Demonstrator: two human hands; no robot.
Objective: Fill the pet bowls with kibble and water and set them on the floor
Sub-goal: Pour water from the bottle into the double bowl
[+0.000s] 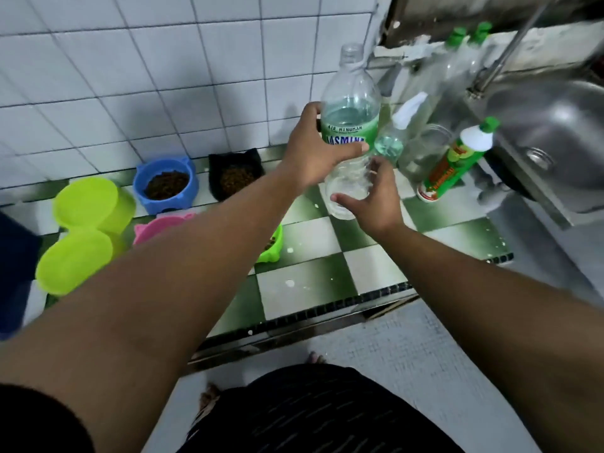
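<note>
**Kibble in, water not yet poured**

The bottle (351, 93) is upright and uncapped over the far middle of the surface (307, 240), with water reaching about its green label. The left hand (310, 148) grips it at the label, its fingers (346, 151) wrapped round the body. The right hand (379, 197) is at the base with its fingers (343, 199) spread and half curled about it. Whether they actually clasp the plastic cannot be told, nor whether the base rests on the surface.

Left of the bottle, against the tiled wall, stand a blue bowl (163, 206) and a black bowl (215, 178), each holding kibble. Nearer, a pink bowl (157, 227) and a green bowl (273, 246) are mostly hidden under the left forearm. A little kibble shows in the green one; what the pink one holds is not visible. At the far left are two lime tubs (85, 204), one nearer than the other.

Right of the bottle are a spray bottle (398, 125), a glass jar (421, 148) and a tilted soap bottle (447, 165), then the steel sink (555, 132).

The kibble step seems done for at least three bowls. No bowl visibly holds water, so pouring looks to be the step in hand. After that, every bowl has yet to go down to the floor (408, 354).
</note>
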